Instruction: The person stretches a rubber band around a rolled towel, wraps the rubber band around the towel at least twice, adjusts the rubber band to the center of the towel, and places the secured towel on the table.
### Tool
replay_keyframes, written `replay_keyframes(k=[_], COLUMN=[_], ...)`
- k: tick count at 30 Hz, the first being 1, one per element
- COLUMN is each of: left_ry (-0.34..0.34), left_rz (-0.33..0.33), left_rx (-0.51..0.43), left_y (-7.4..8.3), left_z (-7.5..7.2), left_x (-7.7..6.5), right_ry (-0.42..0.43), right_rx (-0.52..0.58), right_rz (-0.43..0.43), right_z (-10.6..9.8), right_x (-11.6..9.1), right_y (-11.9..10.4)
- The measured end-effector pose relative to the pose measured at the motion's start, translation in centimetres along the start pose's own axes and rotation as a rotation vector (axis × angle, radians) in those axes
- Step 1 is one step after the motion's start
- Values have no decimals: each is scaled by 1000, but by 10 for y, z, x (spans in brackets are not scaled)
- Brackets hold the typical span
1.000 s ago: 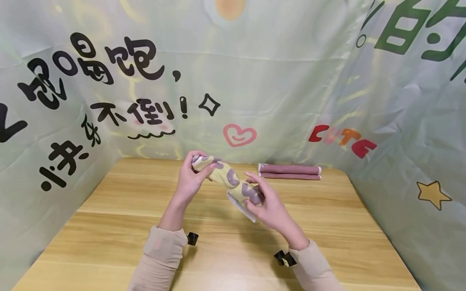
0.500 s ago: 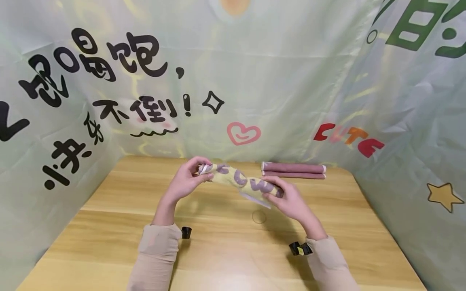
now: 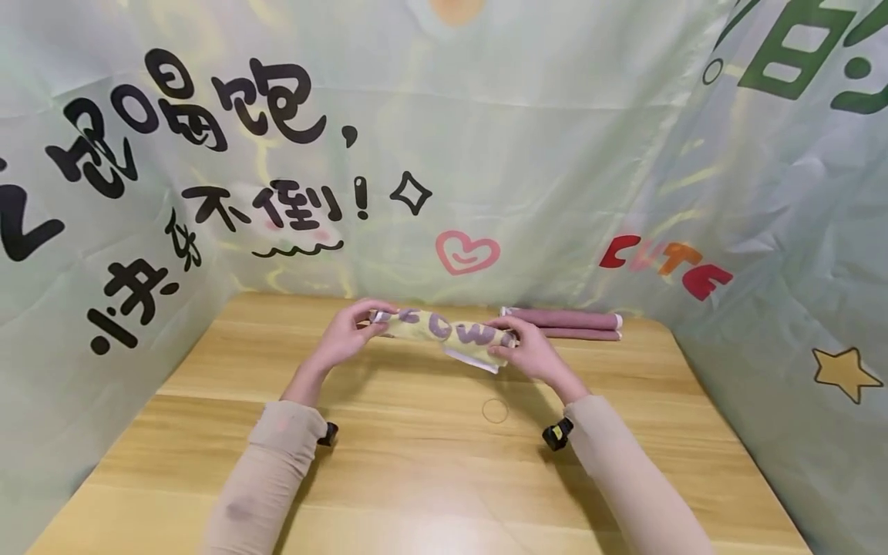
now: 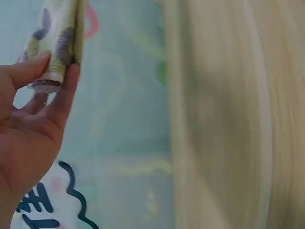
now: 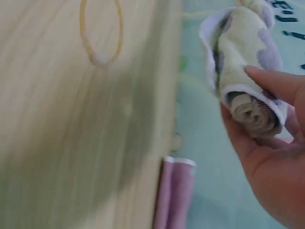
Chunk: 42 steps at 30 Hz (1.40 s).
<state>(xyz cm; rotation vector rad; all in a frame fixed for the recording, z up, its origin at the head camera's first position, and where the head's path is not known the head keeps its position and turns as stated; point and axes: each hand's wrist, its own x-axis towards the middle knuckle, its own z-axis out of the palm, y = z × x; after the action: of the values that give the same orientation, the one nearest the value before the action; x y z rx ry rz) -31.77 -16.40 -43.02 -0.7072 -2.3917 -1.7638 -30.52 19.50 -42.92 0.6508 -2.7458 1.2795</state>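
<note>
A rolled yellow towel (image 3: 423, 327) with purple letters and white edging is held level above the table by both hands. The left hand (image 3: 343, 335) pinches its left end between thumb and fingers; in the left wrist view that end of the towel (image 4: 61, 47) sits in the fingertips. At the other end, the right hand (image 3: 530, 351) grips the roll, and a white-edged flap hangs loose beside it. The coiled layers of the towel (image 5: 255, 114) show in the right wrist view. A thin rubber band (image 3: 496, 400) lies on the table below the right hand.
Two purple rolls (image 3: 579, 323) lie side by side at the back right of the wooden table (image 3: 416, 462), partly behind the right hand. Printed fabric (image 3: 555, 154) encloses the table at the back and sides.
Both hands have moved the towel from a slant to nearly level and turned its letters toward the camera. The rubber band, not visible a second ago, now shows on the table.
</note>
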Motion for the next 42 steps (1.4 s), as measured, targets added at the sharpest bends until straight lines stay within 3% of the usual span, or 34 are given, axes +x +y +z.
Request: replay_keyframes(k=[6,10,20,22,27,30,38,42], left_ry=[50,91,40,29,-5,-20,-68,-83], left_rz=[-108,-194,-319,-326,-292,-266,-219,-177], left_rx=[-17,34,154,183,319,395,476,563], left_y=[-28,-43,-70,-75,-81,-80,-76,-68], left_z=[-26,-39,-45,-45,-45,-45,-43,-39], left_x=[11,19,30,29,25,26,28,25], right_ry=[-55,-113,-154,-161,-164,-171,-225,-202], right_rx=[58,44,-100,-163,-380,-419,-425,-458], right_rz=[45,50,109,85,-102,-162,-120,-75], right_z=[15,29,53,57,64,64,53,40], right_x=[36,58,84,87,91,94,93,83], right_y=[7,10,22,22,23,23,26,26])
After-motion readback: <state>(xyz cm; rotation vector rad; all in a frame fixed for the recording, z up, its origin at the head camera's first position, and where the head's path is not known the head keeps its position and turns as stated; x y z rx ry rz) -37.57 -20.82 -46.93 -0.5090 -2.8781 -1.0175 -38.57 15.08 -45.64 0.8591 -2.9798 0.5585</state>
